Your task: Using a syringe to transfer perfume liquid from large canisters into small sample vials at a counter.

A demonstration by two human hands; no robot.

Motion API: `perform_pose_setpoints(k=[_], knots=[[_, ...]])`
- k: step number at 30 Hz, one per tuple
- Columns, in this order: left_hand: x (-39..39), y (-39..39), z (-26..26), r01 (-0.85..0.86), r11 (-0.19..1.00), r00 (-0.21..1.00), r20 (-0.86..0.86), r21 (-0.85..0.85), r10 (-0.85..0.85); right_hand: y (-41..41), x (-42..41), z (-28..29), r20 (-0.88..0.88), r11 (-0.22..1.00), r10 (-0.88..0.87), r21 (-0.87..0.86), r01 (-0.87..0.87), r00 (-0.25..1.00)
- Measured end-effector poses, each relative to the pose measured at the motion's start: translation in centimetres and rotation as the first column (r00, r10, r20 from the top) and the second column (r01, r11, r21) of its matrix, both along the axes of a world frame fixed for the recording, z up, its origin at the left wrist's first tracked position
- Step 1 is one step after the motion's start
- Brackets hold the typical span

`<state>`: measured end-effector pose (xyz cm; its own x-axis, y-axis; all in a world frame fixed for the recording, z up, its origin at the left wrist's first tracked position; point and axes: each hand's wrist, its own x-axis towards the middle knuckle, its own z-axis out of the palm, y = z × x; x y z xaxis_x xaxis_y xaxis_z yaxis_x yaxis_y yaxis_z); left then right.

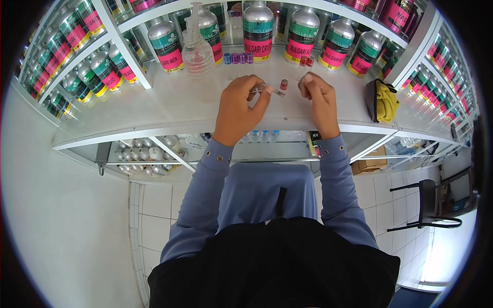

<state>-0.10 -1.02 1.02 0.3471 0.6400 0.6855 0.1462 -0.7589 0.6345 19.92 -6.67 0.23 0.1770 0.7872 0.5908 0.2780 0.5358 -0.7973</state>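
My left hand [242, 106] pinches a small clear glass vial [278, 92] between thumb and fingers, tilted above the white counter [169, 104]. A loose red screw cap [284, 84] sits on the counter just beyond the vial. To the right, my right hand [320, 98] is raised with its fingers curled. Whether it holds anything small is hidden. Two red-capped vials [307, 61] stand right behind that hand. Farther left, several small vials with blue and purple caps [238, 58] stand in a row.
Labelled aluminium bottles [258, 32] line the back of the counter, under a white shelf [327, 9]. A clear pump bottle [197, 54] stands at the left. A black pouch with yellow cloth [385, 101] lies at the right. Below is a glass display case [269, 148]; a black chair [426, 202] stands behind right.
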Motion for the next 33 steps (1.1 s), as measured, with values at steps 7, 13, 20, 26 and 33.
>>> perform_pose_setpoints(k=[7,13,20,26,33], knots=[[-0.7,0.9,-0.4,0.084,0.972,0.995,0.073,-0.220,-0.070,0.4,-0.6,0.3,-0.121,0.996,-0.087,-0.011,0.086,0.989],[-0.8,1.3,-0.4,0.330,0.898,0.931,0.260,-0.292,-0.257,0.6,-0.8,-0.3,0.221,0.932,-0.355,0.013,0.361,0.908],[-0.8,1.5,-0.7,0.328,0.904,0.936,0.227,-0.274,-0.270,0.8,-1.0,-0.7,0.232,0.894,-0.429,-0.029,0.447,0.873],[-0.8,1.8,-1.0,0.310,0.914,0.944,0.198,-0.261,-0.264,1.0,-1.1,-0.7,0.348,0.888,-0.446,0.055,0.457,0.825],[-0.9,1.3,-0.4,0.255,0.931,0.964,0.143,-0.260,-0.224,1.1,-1.4,-0.5,0.322,0.898,-0.410,-0.018,0.439,0.853]])
